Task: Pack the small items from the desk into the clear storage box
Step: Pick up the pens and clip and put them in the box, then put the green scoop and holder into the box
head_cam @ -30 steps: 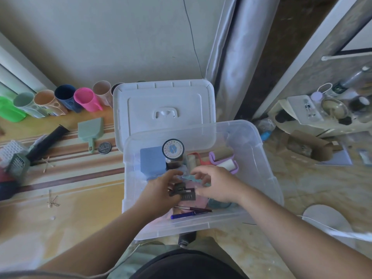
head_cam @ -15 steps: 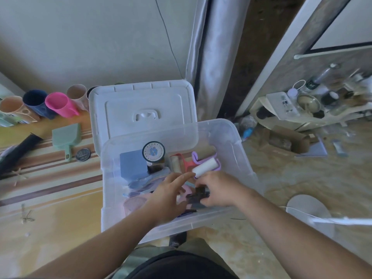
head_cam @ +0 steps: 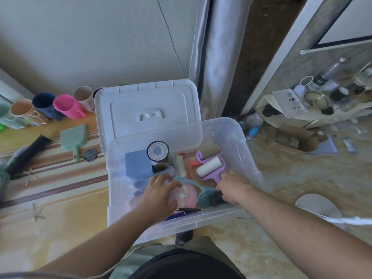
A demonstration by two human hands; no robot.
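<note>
Inside clear box [head_cam: 249, 168] – left hand [head_cam: 159, 195] fingers spread; right hand [head_cam: 233, 187] pinching dark clip [head_cam: 216, 199].

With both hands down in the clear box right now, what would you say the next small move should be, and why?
Probably let go of the small dark item that the right hand is setting by the box's near right wall, then reach back to the desk: the green scoop and round tin are still unpacked there. The left hand rests open on the contents.
</note>
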